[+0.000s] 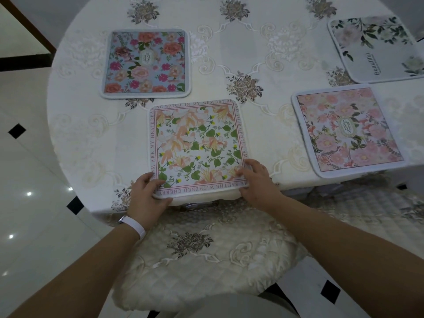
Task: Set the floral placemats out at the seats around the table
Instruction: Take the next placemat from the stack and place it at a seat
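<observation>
Peach-and-green blossoms are covering the placemat (197, 148) that both hands are working on, and it is lying flat on the round table (91, 138) with its near edge running out over the table's rim, right above the cushioned chair seat (206, 255). The left hand (146, 193) is pinching the mat's near left corner, thumb underneath and fingers curled on top; the right hand (257, 180) is pressing on the near right corner with fingers spread flat, thumb hidden, so a true pinch there cannot be confirmed.

Beyond this mat, up and to the left, the blue mat with red roses (145, 63) is sitting flat; to the right the pink mat (346, 129) is lying close to the table's rim, and behind that the white mat with dark leaves (376, 47) is reaching the picture's edge.

Judging by the soft bound border and the way it is lying flush, the mat is probably thin, light and floppy, likely to sag if lifted by one corner. Holding two neighbouring corners, as now, looks like the sound way to slide or lift it without dragging the embroidered tablecloth (252, 53) beneath.
</observation>
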